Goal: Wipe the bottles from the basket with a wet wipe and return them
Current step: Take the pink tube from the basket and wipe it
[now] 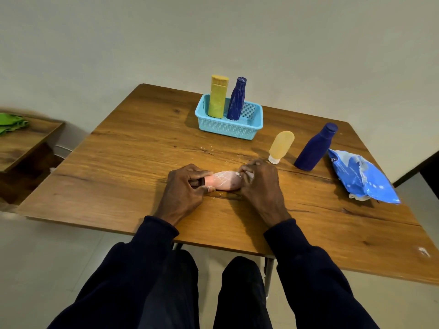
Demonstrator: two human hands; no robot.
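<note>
wooden table (133, 148) by pale wall, left hand (187, 186) fingers clamped on pink bottle (222, 180), right hand (260, 180) fingers pinching wipe (245, 176)

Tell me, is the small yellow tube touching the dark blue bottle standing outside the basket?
Apart. The head view shows bare table between the yellow tube and the blue bottle.

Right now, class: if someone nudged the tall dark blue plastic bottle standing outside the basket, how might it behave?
The tall dark blue plastic bottle stands upright, tall against its base, so it probably tips easily. Its round body would likely roll on the wooden table. Being plastic, it is unlikely to break.
</note>
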